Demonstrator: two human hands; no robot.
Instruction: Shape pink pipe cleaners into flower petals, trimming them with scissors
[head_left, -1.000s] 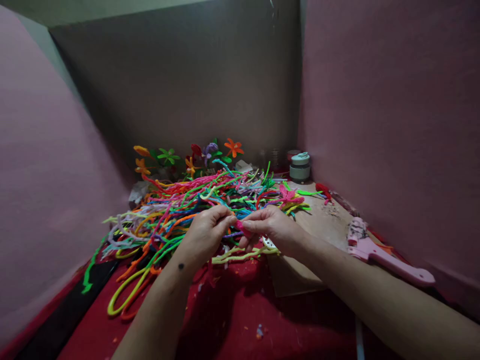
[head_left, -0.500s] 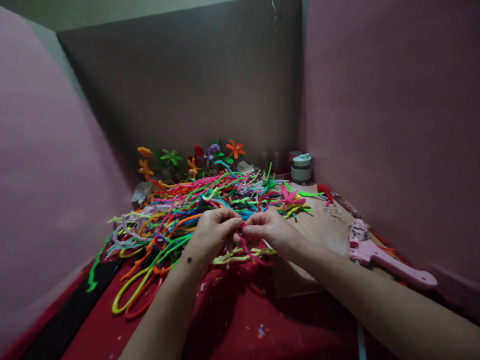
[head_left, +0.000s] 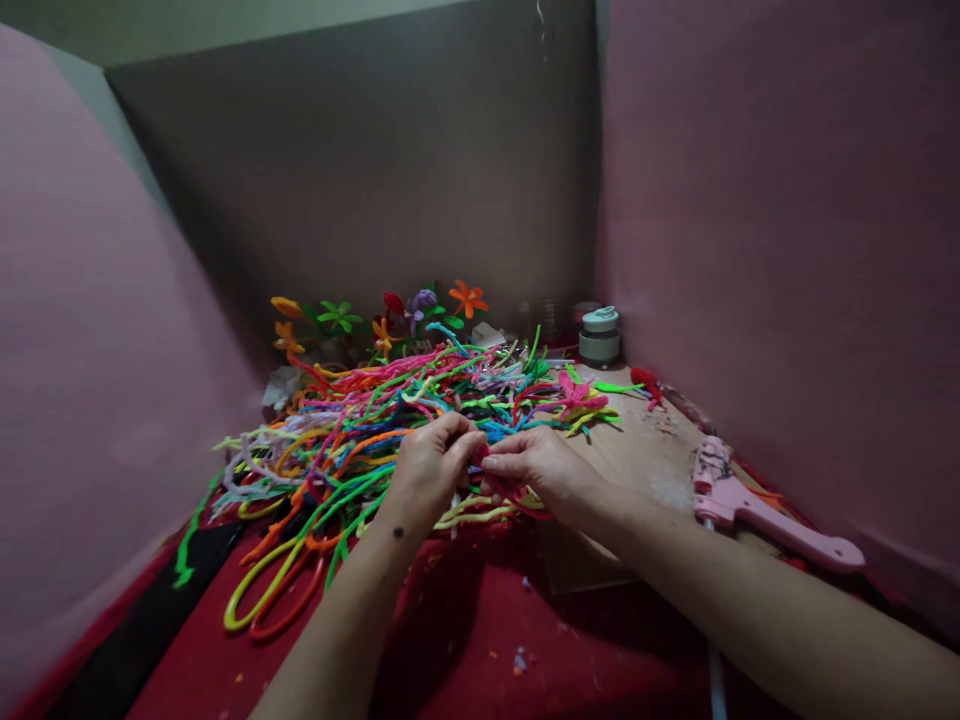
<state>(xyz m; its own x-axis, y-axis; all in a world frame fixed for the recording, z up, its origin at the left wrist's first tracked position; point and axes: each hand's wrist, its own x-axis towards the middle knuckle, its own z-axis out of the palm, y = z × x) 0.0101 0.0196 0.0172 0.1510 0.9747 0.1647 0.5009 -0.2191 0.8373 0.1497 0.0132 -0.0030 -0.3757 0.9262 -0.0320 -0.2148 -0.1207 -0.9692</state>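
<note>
- While the two hands meet just in front of the heap, a magenta fuzzy stem point(head_left: 514, 492) lies between them, partly hidden by the fingers.
- The left hand point(head_left: 433, 462) is closed in a pinch, thumb against forefinger, and grips the magenta stem at its upper end; the piece sits at the fingertips, to the right of the knuckles.
- The right hand point(head_left: 546, 468) pinches the same stem from the other side, its fingertips close beside those of the left; a length of the stem hangs in a curve beneath the right fingers.
- How the stem is bent inside the grip cannot be told, as the fingers cover it.
- Beyond and to the left of the hands spreads a heap of coloured stems point(head_left: 375, 405), with a yellow loop point(head_left: 259, 590) reaching toward the near edge over the red cloth point(head_left: 450, 650).
- Past the right hand, at the heap's right side, lies a pink flower point(head_left: 576, 393).
- To the right, near the right forearm, a pink glue gun point(head_left: 795, 535) rests on its side at the board point(head_left: 637, 460).
- At the back stand an orange flower point(head_left: 469, 298), among other finished blooms, and a lidded jar point(head_left: 599, 345).
</note>
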